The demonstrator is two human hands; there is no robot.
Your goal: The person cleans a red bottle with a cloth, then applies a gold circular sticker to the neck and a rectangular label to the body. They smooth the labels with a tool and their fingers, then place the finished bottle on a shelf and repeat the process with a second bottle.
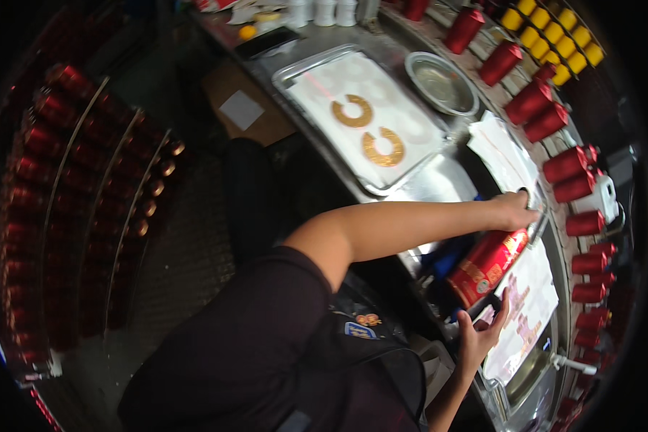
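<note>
Head view, looking down over the person's shoulder at a curved metal counter (439, 183). The left hand (515, 210), at the end of a bare forearm stretched across the picture, lies palm down on the counter's far side, its fingers curled at the edge of a white sheet (507, 155); whether they pinch anything cannot be told, since the fingertips are hidden. Just below that hand lies a red cylindrical can with gold ornament (488, 265), tilted on its side, one end toward the left hand and its capped end toward the right hand. The right hand (482, 331) rises from the lower edge with fingers spread and slightly bent, its fingertips at or just beside the can's lower end; contact is not clearly visible. Beside the can, toward the rim, lies a pale printed sheet (529, 309). Farther along the counter stands a rectangular metal tray (295, 72) lined with white paper that bears two golden C-shaped pieces (371, 129); a round metal bowl (441, 83) sits near its far corner. Red thread cones (554, 165) line the counter's outer edge, with yellow cones (554, 32) beyond them. At the left, racks hold more dark red cones (72, 180).
</note>
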